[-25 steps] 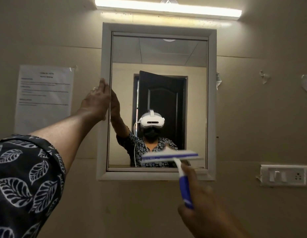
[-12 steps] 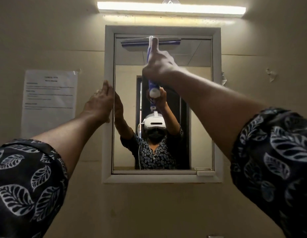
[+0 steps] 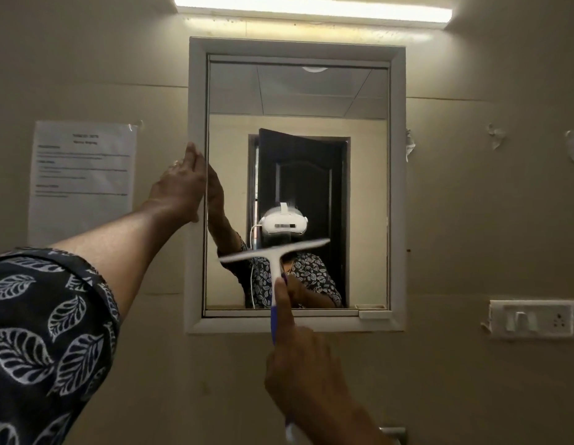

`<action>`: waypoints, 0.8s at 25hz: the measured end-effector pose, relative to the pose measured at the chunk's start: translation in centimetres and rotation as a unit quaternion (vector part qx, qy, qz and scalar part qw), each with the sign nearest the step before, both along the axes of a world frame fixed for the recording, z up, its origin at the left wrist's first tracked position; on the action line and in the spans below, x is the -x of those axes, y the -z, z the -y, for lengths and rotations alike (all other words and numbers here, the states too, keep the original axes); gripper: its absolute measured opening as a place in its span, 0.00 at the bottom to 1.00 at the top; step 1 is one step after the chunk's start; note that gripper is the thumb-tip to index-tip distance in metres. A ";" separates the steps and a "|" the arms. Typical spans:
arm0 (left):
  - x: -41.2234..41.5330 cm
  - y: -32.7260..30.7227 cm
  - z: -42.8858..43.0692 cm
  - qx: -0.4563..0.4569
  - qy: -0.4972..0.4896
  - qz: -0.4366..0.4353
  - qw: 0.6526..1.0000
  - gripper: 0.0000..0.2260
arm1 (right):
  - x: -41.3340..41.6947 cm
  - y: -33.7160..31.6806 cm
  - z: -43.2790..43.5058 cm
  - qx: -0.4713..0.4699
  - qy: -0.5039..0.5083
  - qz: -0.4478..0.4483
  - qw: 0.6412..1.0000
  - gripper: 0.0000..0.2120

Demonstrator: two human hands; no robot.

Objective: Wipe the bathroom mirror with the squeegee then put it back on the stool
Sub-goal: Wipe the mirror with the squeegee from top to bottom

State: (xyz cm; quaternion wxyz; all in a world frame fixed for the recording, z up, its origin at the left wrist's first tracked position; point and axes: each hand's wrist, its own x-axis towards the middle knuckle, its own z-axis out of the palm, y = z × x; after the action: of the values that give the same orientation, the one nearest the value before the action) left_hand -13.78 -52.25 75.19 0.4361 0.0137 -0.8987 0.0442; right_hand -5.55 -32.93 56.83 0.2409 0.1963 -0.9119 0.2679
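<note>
Squeegee (image 3: 274,252) tilted low on mirror (image 3: 311,91), R hand (image 3: 304,374) fingers (image 3: 282,303) gripping its handle, L hand (image 3: 179,191) fingers (image 3: 192,159) flat on frame (image 3: 397,187) edge.

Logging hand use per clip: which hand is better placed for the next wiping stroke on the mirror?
Right. The right hand grips the squeegee by its handle, with the blade across the lower mirror. The left hand rests on the mirror's left edge and holds nothing.

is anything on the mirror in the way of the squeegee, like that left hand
Nothing visible blocks it. The squeegee, gripped by the right hand, lies across the lower mirror. The left hand rests on the frame's left edge, clear of the blade.
</note>
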 end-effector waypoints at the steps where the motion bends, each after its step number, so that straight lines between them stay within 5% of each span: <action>1: 0.0 0.0 0.0 0.000 -0.002 0.001 1.000 0.50 | -0.3 0.9 -0.1 -0.008 0.008 0.032 0.999 0.54; 10: -0.2 0.0 -0.1 0.007 -0.005 -0.004 1.000 0.49 | -3.7 1.5 0.2 -0.008 0.020 0.177 0.984 0.44; 13: -0.2 0.0 0.0 0.008 -0.003 -0.011 1.000 0.48 | -4.8 -3.1 -1.4 0.019 -0.017 0.069 0.997 0.44; 17: -0.1 0.1 0.0 0.008 0.002 -0.017 1.000 0.47 | -3.0 -14.3 -4.7 0.047 0.012 -0.222 0.974 0.34; 20: 0.2 0.1 0.1 0.010 0.002 -0.020 1.000 0.47 | -0.5 -21.1 -6.4 0.011 0.099 -0.280 0.955 0.34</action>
State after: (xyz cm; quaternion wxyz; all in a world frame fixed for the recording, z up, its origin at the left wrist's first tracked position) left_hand -14.00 -52.32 75.14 0.4542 0.0083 -0.8893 0.0517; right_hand -5.04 -26.52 77.92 0.5138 0.1692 -0.8199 0.1874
